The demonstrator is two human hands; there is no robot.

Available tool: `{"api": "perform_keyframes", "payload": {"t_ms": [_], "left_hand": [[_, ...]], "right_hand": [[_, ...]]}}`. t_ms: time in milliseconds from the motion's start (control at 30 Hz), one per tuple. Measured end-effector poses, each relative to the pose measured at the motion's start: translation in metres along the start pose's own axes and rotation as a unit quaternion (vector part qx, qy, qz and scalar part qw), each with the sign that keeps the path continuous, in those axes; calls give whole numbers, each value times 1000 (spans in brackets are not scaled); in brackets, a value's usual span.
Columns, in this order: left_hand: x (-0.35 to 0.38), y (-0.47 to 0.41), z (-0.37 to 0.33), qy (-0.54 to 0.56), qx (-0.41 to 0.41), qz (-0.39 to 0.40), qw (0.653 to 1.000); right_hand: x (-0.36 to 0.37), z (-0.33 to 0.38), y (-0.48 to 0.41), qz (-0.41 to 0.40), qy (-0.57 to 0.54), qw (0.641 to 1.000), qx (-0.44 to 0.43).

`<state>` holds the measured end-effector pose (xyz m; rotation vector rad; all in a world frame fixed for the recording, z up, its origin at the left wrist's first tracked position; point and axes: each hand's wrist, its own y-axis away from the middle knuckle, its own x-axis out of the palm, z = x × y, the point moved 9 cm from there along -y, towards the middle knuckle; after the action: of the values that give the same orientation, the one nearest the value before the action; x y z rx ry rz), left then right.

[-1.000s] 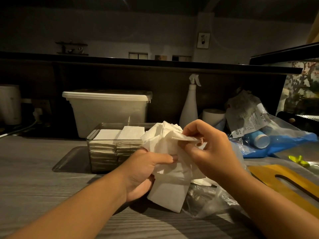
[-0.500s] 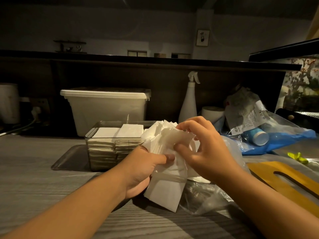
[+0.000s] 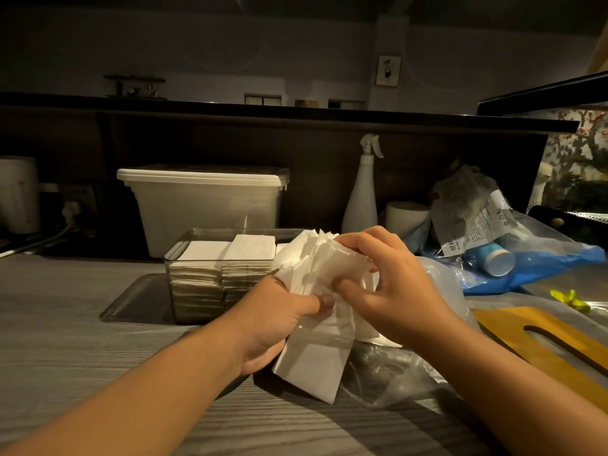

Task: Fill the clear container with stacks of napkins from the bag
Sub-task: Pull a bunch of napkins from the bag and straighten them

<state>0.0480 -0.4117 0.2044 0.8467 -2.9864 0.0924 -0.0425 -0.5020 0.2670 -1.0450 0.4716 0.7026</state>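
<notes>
One napkin bundle (image 3: 316,350), held tilted, long axis running up and away. Left hand (image 3: 276,327) grips its middle; right hand (image 3: 394,287) fingers pinch the fanned top. Clear container (image 3: 174,258), partly filled, lies just beyond and leftward, nearer the left hand.

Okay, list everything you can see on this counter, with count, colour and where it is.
napkin bundle: one, white, held up at centre
clear container: one, transparent, behind the bundle
napkin stacks: at least two, white, inside the container
clear bag: one, transparent, on table right of the bundle
lidded bin: one, white, behind the container
spray bottle: one, white, right of the bin
blue bag: one, blue, far right
slotted board: one, yellow, right edge
left hand: one, grips the bundle's middle
right hand: one, fingers pinch the bundle's top
</notes>
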Motion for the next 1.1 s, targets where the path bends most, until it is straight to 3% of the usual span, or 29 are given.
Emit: {"api": "perform_keyframes", "payload": {"t_ms": [333, 467, 633, 733, 800, 900, 1100], "left_hand": [[0, 0, 0, 58, -13, -1, 998], [10, 5, -5, 90, -34, 74, 993], [4, 4, -4, 72, -32, 34, 996], [-2, 2, -8, 87, -25, 0, 996], [-6, 3, -16, 102, -8, -17, 995], [-11, 6, -30, 128, 27, -30, 991], [-13, 3, -23, 101, 14, -19, 995]], "right_hand": [[-9, 12, 2, -30, 12, 999, -41], [-15, 7, 3, -63, -44, 997, -6], [-31, -9, -1, -128, -80, 988, 34], [-39, -30, -4, -154, -175, 968, 91], [-44, -37, -6, -158, -290, 937, 114], [-41, -33, -10, -110, -448, 881, 105], [-15, 1, -9, 47, -489, 870, 42]]}}
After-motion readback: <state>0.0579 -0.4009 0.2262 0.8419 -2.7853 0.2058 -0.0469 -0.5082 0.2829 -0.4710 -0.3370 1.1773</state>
